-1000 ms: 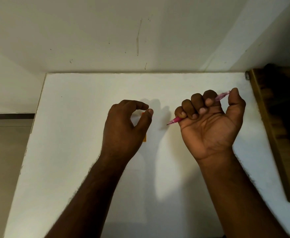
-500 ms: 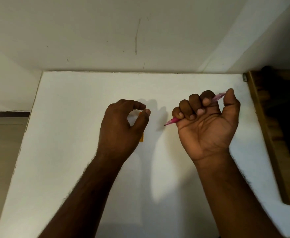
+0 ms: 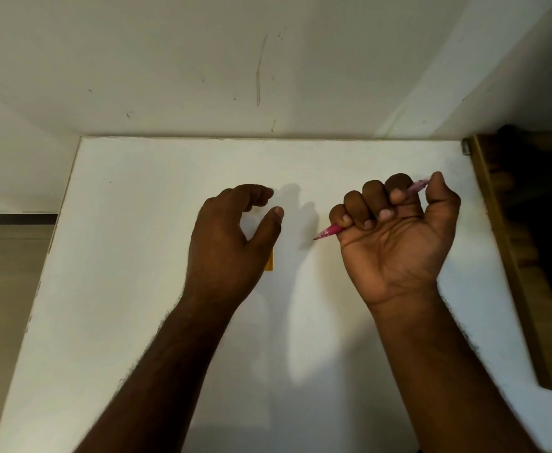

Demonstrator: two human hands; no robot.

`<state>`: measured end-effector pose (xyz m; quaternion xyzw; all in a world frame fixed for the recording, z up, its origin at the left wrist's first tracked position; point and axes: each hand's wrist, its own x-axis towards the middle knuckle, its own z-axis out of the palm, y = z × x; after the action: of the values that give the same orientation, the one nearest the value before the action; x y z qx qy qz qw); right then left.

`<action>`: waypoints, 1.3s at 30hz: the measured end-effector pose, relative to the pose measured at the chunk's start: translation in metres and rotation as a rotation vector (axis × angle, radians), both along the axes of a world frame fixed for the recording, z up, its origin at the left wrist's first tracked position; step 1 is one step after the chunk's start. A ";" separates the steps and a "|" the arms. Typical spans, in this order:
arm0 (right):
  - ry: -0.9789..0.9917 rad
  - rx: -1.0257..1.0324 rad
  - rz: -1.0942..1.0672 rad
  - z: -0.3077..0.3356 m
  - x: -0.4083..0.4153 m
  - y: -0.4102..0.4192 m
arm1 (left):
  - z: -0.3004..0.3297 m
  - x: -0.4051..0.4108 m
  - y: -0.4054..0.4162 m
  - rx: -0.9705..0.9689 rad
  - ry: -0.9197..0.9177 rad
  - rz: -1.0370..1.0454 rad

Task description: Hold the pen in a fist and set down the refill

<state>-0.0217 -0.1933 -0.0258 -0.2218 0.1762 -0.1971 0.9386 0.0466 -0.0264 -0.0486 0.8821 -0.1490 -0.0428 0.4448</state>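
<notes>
Right hand point(image 3: 395, 237) fists the pink pen point(image 3: 328, 231), tip toward 8 o'clock. Left hand point(image 3: 232, 237) hovers loosely curled, holding nothing, over an orange piece point(image 3: 269, 264) on the counter point(image 3: 121, 256). We judge the fist grip could let the pen slide.

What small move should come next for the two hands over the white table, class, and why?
Probably lower the left hand onto the small orange piece beneath it and pinch it. That hand hovers with thumb and fingers apart, holding nothing, and the piece lies on the white table mostly hidden under it. The right hand already grips the pink pen.
</notes>
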 end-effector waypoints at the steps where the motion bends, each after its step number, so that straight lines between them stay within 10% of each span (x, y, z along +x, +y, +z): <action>1: 0.001 0.000 -0.001 0.000 0.000 0.000 | 0.000 0.001 0.000 0.002 0.002 -0.002; 39: -0.010 0.031 -0.004 -0.002 0.001 -0.001 | -0.001 0.002 -0.001 -0.013 0.004 0.007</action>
<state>-0.0204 -0.1946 -0.0283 -0.2058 0.1750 -0.1971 0.9424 0.0481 -0.0270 -0.0491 0.8796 -0.1454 -0.0422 0.4510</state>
